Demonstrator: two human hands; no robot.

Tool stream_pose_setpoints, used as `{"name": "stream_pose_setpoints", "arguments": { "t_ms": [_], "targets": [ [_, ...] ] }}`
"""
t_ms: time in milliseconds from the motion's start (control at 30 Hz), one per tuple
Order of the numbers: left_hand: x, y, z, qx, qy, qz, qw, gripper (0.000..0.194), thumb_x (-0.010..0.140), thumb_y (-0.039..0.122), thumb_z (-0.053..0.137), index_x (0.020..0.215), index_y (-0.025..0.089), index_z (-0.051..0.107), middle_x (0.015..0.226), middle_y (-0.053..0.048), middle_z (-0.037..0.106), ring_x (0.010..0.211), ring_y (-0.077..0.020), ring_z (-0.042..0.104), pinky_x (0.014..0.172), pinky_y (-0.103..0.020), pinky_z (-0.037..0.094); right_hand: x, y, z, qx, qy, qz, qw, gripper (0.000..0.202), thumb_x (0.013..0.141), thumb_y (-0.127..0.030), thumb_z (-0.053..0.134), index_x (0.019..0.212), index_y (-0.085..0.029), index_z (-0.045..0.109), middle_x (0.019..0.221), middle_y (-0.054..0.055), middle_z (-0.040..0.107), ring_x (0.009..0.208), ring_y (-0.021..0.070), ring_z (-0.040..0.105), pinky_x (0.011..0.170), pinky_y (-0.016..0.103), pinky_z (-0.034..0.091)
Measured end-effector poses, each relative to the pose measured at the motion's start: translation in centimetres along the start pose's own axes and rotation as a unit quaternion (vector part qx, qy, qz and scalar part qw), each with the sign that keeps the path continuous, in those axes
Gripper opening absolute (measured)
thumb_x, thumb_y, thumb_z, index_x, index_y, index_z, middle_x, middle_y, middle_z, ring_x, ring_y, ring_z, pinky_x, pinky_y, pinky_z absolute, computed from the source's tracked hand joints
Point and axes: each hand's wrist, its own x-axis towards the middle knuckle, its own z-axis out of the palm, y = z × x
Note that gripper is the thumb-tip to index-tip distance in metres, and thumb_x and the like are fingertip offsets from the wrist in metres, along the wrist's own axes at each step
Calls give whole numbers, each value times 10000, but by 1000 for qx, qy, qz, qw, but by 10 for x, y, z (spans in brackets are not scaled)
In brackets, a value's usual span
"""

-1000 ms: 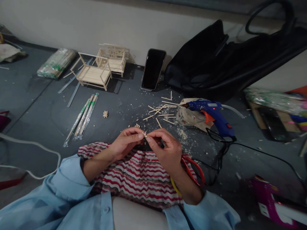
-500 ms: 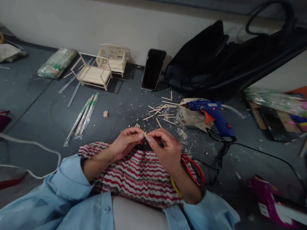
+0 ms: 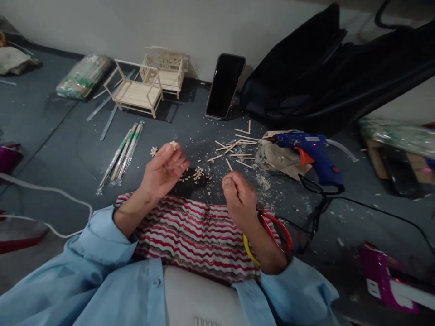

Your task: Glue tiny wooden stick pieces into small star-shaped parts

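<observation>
Raised over the desk, my left hand (image 3: 161,172) pinches a small pale wooden cluster (image 3: 173,145) between thumb and fingertip, the other fingers loosely curled. A similar flower-shaped wooden piece (image 3: 154,151) lies on the desk just behind that hand. My right hand (image 3: 239,197) is closed, thumb pressed against the curled fingers; whatever it may hold is hidden. Between the hands sits a small heap of cut wooden bits (image 3: 198,174). Thin wooden sticks (image 3: 231,146) lie loose beyond my right hand. Red-handled scissors or pliers (image 3: 283,233) rest on the striped cloth (image 3: 193,235), partly under my right forearm.
A blue glue gun (image 3: 314,151), its red light on, lies to the right with a black cable. Two miniature wooden furniture frames (image 3: 137,95) stand at the back, beside a propped phone (image 3: 226,86). Wrapped stick bundles (image 3: 124,151) lie left; a black bag (image 3: 306,81) leans behind.
My hands have come apart. The left moved left and up with the small wooden cluster, while the right closed near its place. The heap of wooden bits now shows fully.
</observation>
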Motion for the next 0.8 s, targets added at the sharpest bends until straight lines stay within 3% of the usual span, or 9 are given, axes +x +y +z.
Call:
{"name": "stream_pose_setpoints", "arguments": {
  "t_ms": [100, 200, 300, 367, 533, 800],
  "targets": [
    [5, 12, -1, 12, 37, 27, 999, 220, 928, 292, 584, 752, 198, 677, 568, 47, 438, 525, -73, 445, 636, -234, 473, 1, 3, 3, -61, -13, -27, 998, 322, 962, -252, 426, 643, -227, 389, 603, -36, 453, 589, 128, 455, 610, 275, 355],
    [10, 20, -4, 13, 47, 70, 996, 240, 947, 278, 551, 763, 203, 686, 559, 42, 466, 514, -75, 442, 625, -228, 477, 3, 8, 7, -86, -41, -38, 995, 311, 971, -294, 470, 668, -224, 479, 670, -7, 551, 662, 150, 534, 647, 282, 399],
    [13, 23, -6, 16, 60, 93, 994, 247, 955, 266, 536, 772, 212, 694, 564, 37, 499, 509, -75, 443, 622, -221, 478, 4, 12, 12, -104, -71, -68, 990, 134, 952, -258, 520, 909, -222, 642, 907, 47, 673, 831, 188, 613, 734, 304, 462],
    [14, 23, -7, 21, 69, 88, 994, 250, 955, 263, 533, 770, 217, 695, 567, 36, 511, 503, -73, 439, 618, -216, 473, 4, 13, 15, -129, -82, -99, 983, 153, 951, -242, 532, 1015, -227, 670, 985, 66, 690, 922, 212, 623, 805, 331, 481],
    [19, 21, -11, 22, 74, 80, 994, 215, 937, 271, 565, 775, 218, 696, 581, 35, 530, 495, -67, 442, 609, -214, 468, 4, 16, 24, -167, -91, -161, 969, 163, 963, -259, 549, 961, -225, 709, 924, 62, 704, 914, 217, 624, 841, 347, 486],
    [25, 21, -19, -17, 56, 77, 995, 201, 932, 238, 563, 781, 212, 694, 557, 46, 500, 485, -66, 434, 614, -215, 467, 6, 7, 27, -215, -105, -179, 954, 198, 963, -196, 517, 1000, -182, 711, 925, 79, 722, 892, 228, 610, 825, 350, 479]
  ]
}}
